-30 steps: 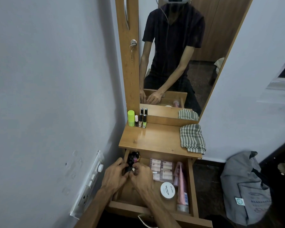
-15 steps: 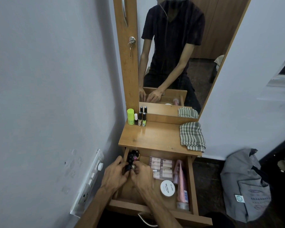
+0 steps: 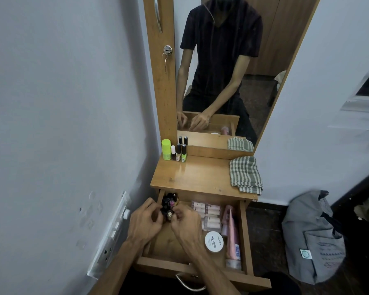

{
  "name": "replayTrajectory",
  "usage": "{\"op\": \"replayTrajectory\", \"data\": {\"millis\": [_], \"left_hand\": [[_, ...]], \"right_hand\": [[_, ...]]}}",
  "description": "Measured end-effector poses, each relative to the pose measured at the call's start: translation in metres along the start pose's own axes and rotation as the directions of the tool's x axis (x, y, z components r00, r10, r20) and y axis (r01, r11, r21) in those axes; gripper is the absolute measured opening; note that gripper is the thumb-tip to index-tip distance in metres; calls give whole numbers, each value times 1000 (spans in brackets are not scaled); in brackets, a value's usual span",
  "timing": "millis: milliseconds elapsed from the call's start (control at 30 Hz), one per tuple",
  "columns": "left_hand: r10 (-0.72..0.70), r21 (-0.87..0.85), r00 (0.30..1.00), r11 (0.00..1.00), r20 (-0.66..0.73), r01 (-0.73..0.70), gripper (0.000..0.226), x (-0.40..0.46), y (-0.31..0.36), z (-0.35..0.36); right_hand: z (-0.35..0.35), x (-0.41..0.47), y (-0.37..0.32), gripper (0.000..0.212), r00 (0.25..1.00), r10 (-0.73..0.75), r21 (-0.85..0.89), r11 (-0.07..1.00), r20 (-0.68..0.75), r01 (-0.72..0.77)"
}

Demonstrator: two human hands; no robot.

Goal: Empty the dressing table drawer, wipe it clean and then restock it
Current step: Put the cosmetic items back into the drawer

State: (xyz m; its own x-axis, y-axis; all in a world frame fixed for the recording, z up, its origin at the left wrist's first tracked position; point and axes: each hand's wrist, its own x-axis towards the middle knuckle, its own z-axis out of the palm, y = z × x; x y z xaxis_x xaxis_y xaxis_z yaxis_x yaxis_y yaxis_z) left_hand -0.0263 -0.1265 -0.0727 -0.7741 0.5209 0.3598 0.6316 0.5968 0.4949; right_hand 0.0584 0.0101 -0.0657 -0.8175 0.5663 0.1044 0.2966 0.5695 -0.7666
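Small bottles gripped in the open wooden drawer (image 3: 244,235)

A cluster of small dark bottles (image 3: 169,204) at the drawer's back-left corner is pinched by left hand (image 3: 144,222) and right hand (image 3: 186,222); four bottles (image 3: 175,152) are stood on the worktop (image 3: 200,175).

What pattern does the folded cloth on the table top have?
The folded cloth has a green-grey and white check pattern, seen best in the head view.

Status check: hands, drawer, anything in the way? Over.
Both hands, left hand and right hand, gripping small bottles in drawer back-left corner. Drawer open, still stocked. Nothing blocking.
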Motion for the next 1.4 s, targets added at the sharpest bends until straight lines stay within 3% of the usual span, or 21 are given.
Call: {"op": "replayTrajectory", "data": {"millis": [367,500,667,867,1100,1267,1400], "left_hand": [[16,-1,991,1000,-133,-16,14,88,13,-30],[22,26,993,999,-118,-19,15,142,20,-42],[-15,47,996,999,-84,19,38,191,26,-49],[-71,75,996,995,61,66,56,212,18,-33],[-75,61,996,996,45,72,48,215,14,-20],[-109,23,994,994,-13,109,34,217,17,-20],[-102,-48,993,994,-52,99,36,205,22,-21]], "right_hand": [[-26,65,-40,9,975,-30,44,998,-220,41],[-43,107,-55,24,970,-57,-5,998,-238,57],[-60,152,-66,31,962,-42,-55,998,-272,28],[-57,176,-63,41,975,-45,-109,994,-219,22],[-49,187,-57,30,984,-40,-180,984,-175,8],[-50,188,-55,22,979,-19,-135,991,-204,-8],[-53,176,-48,24,976,-26,-87,996,-218,7]]}}
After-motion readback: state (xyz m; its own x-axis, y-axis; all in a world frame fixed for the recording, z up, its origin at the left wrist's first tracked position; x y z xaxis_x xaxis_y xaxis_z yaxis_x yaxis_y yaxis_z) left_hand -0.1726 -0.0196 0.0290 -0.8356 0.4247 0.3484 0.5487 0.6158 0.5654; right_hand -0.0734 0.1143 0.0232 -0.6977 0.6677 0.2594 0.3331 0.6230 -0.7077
